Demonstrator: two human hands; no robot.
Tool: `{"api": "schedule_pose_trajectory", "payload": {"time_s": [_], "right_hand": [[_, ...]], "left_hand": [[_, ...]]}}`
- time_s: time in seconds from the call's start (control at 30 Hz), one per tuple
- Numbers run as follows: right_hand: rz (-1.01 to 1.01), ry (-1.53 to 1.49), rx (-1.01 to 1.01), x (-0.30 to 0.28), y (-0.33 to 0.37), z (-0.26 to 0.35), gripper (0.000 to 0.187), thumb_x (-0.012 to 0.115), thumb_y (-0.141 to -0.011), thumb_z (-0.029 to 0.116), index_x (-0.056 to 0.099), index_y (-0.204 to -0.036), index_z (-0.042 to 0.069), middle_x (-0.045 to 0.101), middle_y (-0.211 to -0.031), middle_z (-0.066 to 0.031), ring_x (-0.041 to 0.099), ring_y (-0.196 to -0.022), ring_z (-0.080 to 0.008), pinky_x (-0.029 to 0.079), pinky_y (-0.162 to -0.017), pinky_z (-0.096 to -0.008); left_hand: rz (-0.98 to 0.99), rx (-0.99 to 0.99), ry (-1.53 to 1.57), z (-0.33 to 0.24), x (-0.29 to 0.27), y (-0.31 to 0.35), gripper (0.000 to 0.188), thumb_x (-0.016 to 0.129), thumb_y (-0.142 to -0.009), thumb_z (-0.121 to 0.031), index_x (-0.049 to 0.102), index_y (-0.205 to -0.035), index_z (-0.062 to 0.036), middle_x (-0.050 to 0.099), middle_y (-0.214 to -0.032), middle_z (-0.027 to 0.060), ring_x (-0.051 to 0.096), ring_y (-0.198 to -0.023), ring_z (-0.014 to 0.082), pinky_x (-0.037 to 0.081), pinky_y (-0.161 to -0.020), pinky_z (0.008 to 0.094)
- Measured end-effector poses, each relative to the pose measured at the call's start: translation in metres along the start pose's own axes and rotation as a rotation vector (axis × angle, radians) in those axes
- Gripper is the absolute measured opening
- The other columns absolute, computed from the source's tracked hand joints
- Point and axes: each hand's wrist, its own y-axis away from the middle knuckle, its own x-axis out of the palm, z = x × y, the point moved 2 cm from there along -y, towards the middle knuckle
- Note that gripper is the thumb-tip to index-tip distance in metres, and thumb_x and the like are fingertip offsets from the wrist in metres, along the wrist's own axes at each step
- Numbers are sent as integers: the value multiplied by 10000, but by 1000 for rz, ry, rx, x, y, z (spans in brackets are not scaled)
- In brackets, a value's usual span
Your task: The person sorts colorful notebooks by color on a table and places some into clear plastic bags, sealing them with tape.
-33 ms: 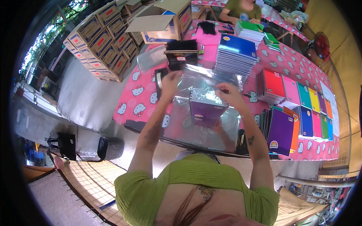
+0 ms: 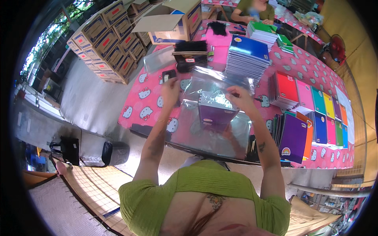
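Purple notebook (image 2: 214, 114) sits inside a clear, glossy plastic bag (image 2: 212, 129) over a pink cartoon-print table (image 2: 141, 98). Left hand (image 2: 170, 88) and right hand (image 2: 238, 98) each pinch the bag's top edge. Cardboard boxes (image 2: 106, 43) stand left; bright spiral notebooks (image 2: 315, 106) lie right.

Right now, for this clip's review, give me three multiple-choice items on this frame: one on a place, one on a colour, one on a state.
1. Where does the stack of blue-covered spiral notebooks stand?
A. on the pink table, beyond the hands
B. on the cardboard boxes
C. on the floor

2. What colour is the notebook inside the clear plastic bag?
A. green
B. purple
C. yellow

3. How are the left hand and right hand engaged?
A. both resting flat on the table
B. one holding a pen
C. both gripping the bag's upper edge

Answers: 1 A, it rises from the patterned cloth; 2 B, its cover shows purple through the film; 3 C, fingers pinch the film at either side.
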Motion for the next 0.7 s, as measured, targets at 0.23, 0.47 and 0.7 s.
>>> {"api": "schedule_pose_trajectory", "payload": {"time_s": [0.23, 0.47, 0.7], "right_hand": [[19, -8, -45, 4, -1, 0, 312, 728, -828, 142, 626, -1090, 7, 638, -834, -23, 566, -742, -78, 454, -655, -228], [-15, -21, 4, 8, 3, 7, 306, 727, -833, 144, 628, -1092, 16, 635, -843, -16, 567, -757, -77, 458, -679, -226], [-46, -20, -50, 3, 5, 3, 317, 721, -832, 115, 612, -1114, 19, 645, -851, -32, 585, -761, -87, 469, -669, -234]], "left_hand": [[131, -710, 466, 80, -35, 37, 280, 713, -840, -195, 684, -1000, 32, 657, -771, 50, 590, -692, 136, 482, -654, 278], [-99, -549, 538, 89, -35, 95, 201, 685, -854, -169, 670, -960, 0, 684, -754, 48, 637, -688, 134, 490, -619, 284], [395, 218, -579, -46, -57, 10, 167, 696, -784, -185, 667, -822, -24, 662, -694, 123, 649, -630, 300, 506, -605, 376]]}}
